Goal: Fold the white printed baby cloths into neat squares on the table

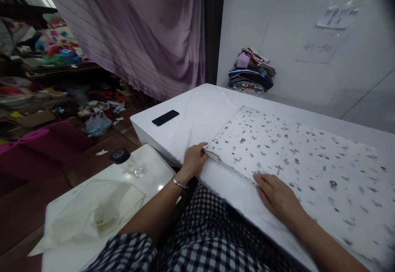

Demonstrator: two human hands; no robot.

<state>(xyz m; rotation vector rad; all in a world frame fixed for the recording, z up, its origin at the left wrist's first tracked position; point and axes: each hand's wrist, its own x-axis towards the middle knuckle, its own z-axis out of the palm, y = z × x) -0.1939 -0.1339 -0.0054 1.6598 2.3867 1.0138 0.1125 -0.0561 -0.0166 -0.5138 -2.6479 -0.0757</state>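
A white cloth (268, 144) printed with small plants and animals lies folded in layers along the white-covered table (194, 119). At the cloth's near left corner, my left hand (195, 159) pinches the layers between thumb and fingers. My right hand (277, 194) is on the near edge further right, its fingers closed together at the edge of the cloth. Part of that grip is hidden under the hand. Between the two hands the folded edge runs fairly straight, close to the table's front.
A black phone (166, 117) rests on the table's left end. Folded fabrics (251, 72) are stacked by the wall. Left of me, a low white table (154, 163) bears a black round lid (119, 155) and a crumpled pale bag (101, 206). A purple curtain (154, 25) hangs behind.
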